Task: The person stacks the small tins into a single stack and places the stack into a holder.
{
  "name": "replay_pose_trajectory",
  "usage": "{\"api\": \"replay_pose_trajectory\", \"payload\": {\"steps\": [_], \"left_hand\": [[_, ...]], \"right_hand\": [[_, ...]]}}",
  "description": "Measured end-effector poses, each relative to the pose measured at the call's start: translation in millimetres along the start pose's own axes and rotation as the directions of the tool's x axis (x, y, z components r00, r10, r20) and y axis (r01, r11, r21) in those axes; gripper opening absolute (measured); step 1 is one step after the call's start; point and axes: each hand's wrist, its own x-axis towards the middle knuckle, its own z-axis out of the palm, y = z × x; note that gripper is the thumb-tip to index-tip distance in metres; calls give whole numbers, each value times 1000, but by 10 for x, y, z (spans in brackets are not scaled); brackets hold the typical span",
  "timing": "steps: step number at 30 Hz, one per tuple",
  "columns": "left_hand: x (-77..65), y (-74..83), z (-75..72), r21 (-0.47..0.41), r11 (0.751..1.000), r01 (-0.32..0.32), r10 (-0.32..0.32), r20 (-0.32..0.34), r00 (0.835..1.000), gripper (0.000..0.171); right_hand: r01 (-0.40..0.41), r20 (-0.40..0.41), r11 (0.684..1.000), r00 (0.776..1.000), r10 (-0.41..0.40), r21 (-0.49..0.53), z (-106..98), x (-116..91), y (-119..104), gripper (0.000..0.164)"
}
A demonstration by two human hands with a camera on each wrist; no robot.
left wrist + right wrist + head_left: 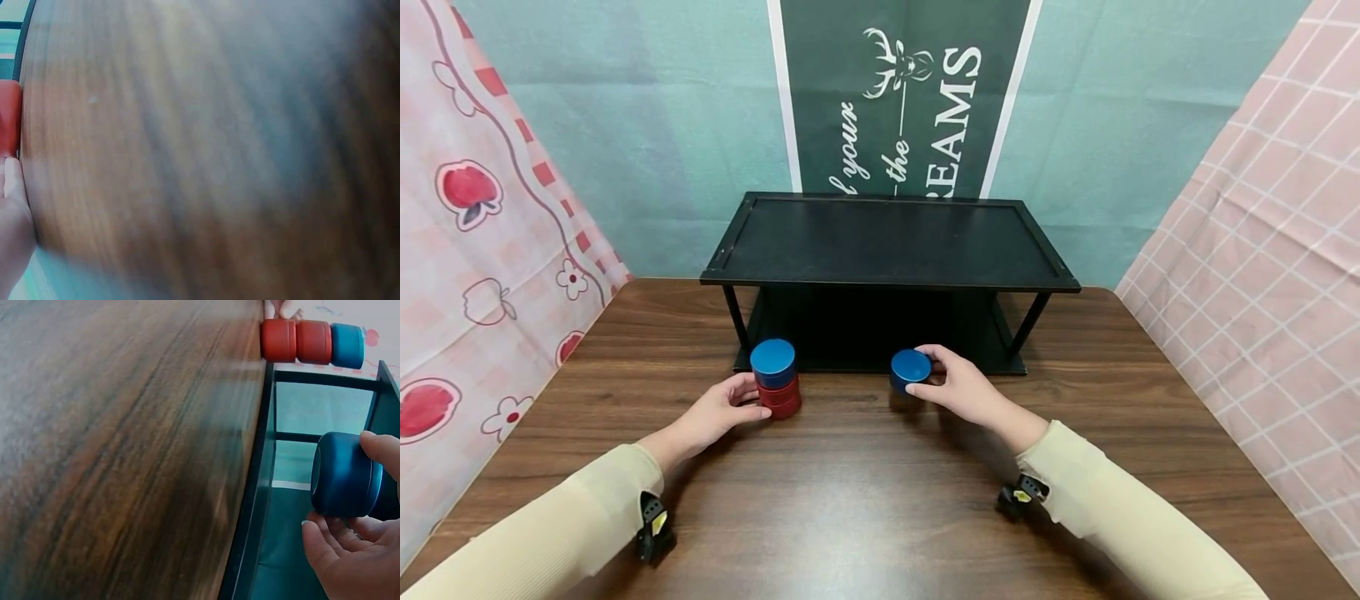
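Observation:
A stack of three round tins stands on the table in front of the black shelf's left side. Two red tins (779, 400) form its lower part, and a blue tin (773, 360) sits on top. My left hand (721, 414) is at the stack's left, thumb and fingers around the lower red tin; only part of that hand shows in the left wrist view. To the right, my right hand (966, 388) pinches a second blue tin (345, 476) between thumb and fingers. That tin is held upright above the table, near the shelf's front edge.
A black two-level shelf (880, 242) stands at the back of the wooden table (842, 500), its posts (1030, 323) at the front corners. Behind it hangs a green cloth (1150, 125) with a printed panel. Patterned pink cloths (1277, 275) flank the table.

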Motion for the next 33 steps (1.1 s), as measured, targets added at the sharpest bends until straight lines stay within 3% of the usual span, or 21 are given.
{"api": "replay_pose_trajectory", "payload": {"steps": [33], "left_hand": [[-8, 6, -9, 5, 1000, -5, 5, 14, 1000, 54]], "right_hand": [[53, -60, 998, 997, -54, -22, -240, 39, -331, 60]]}}
